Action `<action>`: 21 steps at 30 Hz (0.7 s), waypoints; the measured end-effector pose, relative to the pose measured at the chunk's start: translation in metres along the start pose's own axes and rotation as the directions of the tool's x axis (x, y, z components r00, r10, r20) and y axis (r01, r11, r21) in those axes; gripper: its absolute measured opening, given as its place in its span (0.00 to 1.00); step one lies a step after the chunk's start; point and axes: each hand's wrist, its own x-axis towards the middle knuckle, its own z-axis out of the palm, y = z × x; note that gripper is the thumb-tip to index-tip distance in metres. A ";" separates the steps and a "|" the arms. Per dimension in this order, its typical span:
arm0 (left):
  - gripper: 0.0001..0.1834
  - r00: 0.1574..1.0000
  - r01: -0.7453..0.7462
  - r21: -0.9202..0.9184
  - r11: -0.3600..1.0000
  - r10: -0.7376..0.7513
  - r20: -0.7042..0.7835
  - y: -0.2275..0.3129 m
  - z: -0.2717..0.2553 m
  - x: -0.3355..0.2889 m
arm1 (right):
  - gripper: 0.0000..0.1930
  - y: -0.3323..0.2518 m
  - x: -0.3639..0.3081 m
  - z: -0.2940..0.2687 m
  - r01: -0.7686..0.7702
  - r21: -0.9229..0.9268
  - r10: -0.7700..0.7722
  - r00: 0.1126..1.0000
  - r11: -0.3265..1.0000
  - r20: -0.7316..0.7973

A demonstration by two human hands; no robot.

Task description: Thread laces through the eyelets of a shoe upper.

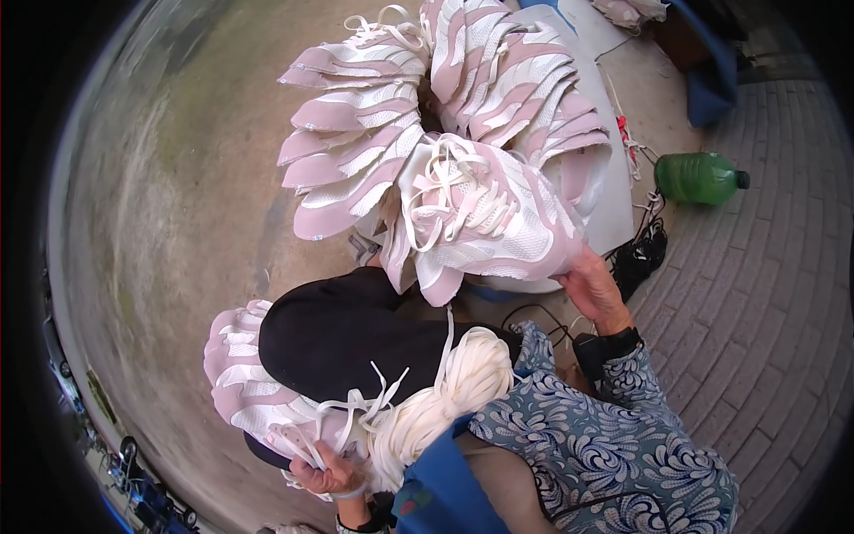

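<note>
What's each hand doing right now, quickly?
Left hand: fingers curled by white laces; whether it grips them cannot be told.
Right hand: closed on the edge of a laced pink-and-white shoe upper.

shoe uppers (507, 80) partly beyond top edge

On my feed I record a green translucent plastic bottle (696, 179) with a black cap (743, 180), at the edge of the grey brick paving (756, 294); I cannot determine whether it stands or lies. Near it I note a tangled bundle of black cord (642, 258) and some red strands (627, 138). Blue sheeting (714, 80) is logged at upper right, next to a dark brown object (680, 44) of unclear kind. At left I observe stained concrete floor (178, 178). At the lower-left rim I find motorcycles (147, 485), small and distorted.
</note>
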 end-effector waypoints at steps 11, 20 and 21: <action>0.04 1.000 0.002 -0.022 1.000 -0.003 -0.029 0.005 0.004 0.001 | 0.30 -0.008 0.014 0.046 0.228 0.002 -0.228 0.974 0.974 -0.001; 0.04 0.999 -0.043 0.056 0.997 0.042 0.016 -0.007 -0.001 -0.003 | 0.20 -0.124 0.068 0.030 0.321 -0.393 -0.147 0.899 0.861 0.413; 0.04 1.000 -0.025 0.025 0.999 0.025 0.009 -0.008 0.000 -0.004 | 0.20 -0.136 0.079 0.028 0.307 -0.384 -0.127 0.894 0.871 0.429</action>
